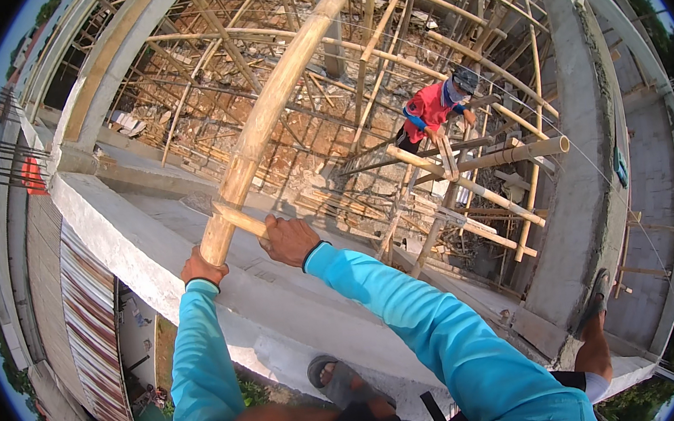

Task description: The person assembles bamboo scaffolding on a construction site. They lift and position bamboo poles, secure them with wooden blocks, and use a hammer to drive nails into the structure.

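Bamboo pole (261,128), I see remotely: my left hand (201,267) clasps its lower end; my right hand (289,239) grips a short crosspiece (241,220) lying across it.

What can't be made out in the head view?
Head view:
- Thick bamboo pole: far end cut off by top edge.
- Short wooden stick: right end covered by right hand.
- Red-shirted worker: feet not discernible among timbers.

Your head camera looks steeply down over your nearby hands (289,239), past the concrete ledge (124,233) and its far edge to ground (304,161) below.
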`<state>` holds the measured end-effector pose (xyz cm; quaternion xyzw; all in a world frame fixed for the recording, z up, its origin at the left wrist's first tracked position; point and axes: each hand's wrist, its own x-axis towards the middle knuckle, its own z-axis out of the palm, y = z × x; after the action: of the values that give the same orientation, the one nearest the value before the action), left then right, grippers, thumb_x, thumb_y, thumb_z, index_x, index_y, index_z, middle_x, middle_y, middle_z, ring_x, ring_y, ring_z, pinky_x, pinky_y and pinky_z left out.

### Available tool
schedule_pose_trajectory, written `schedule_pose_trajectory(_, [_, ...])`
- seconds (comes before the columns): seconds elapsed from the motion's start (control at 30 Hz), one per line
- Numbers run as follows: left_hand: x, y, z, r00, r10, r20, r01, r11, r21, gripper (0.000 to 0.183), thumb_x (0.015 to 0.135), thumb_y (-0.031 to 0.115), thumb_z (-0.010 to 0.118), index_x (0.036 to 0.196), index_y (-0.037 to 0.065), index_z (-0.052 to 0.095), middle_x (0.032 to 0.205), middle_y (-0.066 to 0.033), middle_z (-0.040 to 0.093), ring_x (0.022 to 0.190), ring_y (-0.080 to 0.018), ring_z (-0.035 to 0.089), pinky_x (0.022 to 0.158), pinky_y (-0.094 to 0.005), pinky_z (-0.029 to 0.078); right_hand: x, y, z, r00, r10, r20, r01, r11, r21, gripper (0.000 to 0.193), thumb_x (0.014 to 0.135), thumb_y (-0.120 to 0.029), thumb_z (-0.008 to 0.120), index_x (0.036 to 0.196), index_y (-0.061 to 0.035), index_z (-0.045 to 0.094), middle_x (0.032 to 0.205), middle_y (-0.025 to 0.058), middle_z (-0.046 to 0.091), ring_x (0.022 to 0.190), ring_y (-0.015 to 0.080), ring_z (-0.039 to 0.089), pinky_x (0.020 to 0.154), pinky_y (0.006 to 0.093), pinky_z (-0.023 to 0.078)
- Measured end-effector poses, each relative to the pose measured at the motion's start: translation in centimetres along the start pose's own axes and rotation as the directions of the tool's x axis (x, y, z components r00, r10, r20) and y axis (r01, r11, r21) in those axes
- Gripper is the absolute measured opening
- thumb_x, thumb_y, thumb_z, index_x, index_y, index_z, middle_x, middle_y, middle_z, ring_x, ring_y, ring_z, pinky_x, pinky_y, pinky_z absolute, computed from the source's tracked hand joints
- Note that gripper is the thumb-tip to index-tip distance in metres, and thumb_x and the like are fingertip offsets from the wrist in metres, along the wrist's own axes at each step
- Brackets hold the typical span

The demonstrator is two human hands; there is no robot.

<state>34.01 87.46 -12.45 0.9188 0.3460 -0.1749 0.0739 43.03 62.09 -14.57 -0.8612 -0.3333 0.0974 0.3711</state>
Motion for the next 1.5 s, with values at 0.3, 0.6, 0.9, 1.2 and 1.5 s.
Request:
schedule_pose_trajectory(0.3, [-0.2,0.2,0.2,1.000,-0.007,-0.020,0.007,1.000,-0.016,0.068,0.062,0.025,0.086,0.123,0.007,0.061,0.109,-0.0189,0.073,0.104,-0.0393,0.069,0.094,-0.0453,0.054,1.0,-1.3,-3.2,0.934,0.141,0.329,-0.164,0.985,0.045,0.053,0.096,-0.033,0.060,0.120,0.0139,0.053,0.093,0.0269,0.070,0.086,0.0416,0.069,0.077,0.0512,0.055])
schedule_pose_trajectory(0.6, [0.2,-0.7,0.8,0.999,0.012,-0.033,-0.013,1.000,-0.013,0.070,0.062,0.030,0.085,0.124,0.008,0.060,0.109,-0.0199,0.073,0.106,-0.0393,0.069,0.093,-0.0460,0.055,1.8,0.2,-1.3,0.958,0.119,0.262,-0.124,0.992,0.002,0.036,0.096,-0.026,0.056,0.107,0.0080,0.054,0.080,0.0219,0.070,0.076,0.0395,0.070,0.070,0.0498,0.055])
schedule_pose_trajectory(0.9, [0.4,0.0,0.5,1.000,0.003,-0.018,-0.003,1.000,0.018,0.070,0.063,0.030,0.084,0.124,0.008,0.059,0.109,-0.0201,0.073,0.105,-0.0399,0.069,0.093,-0.0456,0.055,1.8,1.6,-0.2,0.963,0.128,0.236,-0.134,0.991,0.009,0.037,0.094,-0.027,0.060,0.105,0.0076,0.054,0.082,0.0230,0.070,0.077,0.0406,0.070,0.070,0.0493,0.055])
schedule_pose_trajectory(1.2, [0.0,-0.2,0.6,1.000,0.000,-0.019,0.000,1.000,-0.029,0.071,0.062,0.025,0.085,0.126,0.006,0.060,0.110,-0.0197,0.072,0.105,-0.0395,0.069,0.093,-0.0453,0.054,1.0,-0.3,-2.3,0.987,0.058,0.150,-0.060,0.998,0.013,0.036,0.094,-0.025,0.060,0.106,0.0077,0.054,0.084,0.0238,0.070,0.079,0.0402,0.071,0.072,0.0502,0.055])
schedule_pose_trajectory(1.5, [-0.6,0.1,1.3,0.999,0.012,-0.036,-0.013,0.999,-0.043,0.071,0.061,0.028,0.086,0.124,0.007,0.060,0.107,-0.0217,0.073,0.105,-0.0403,0.069,0.094,-0.0464,0.054,0.7,0.5,-3.2,0.935,0.164,0.315,-0.193,0.979,0.063,0.046,0.096,-0.031,0.060,0.108,0.0130,0.056,0.088,0.0288,0.069,0.082,0.0446,0.070,0.075,0.0520,0.055])
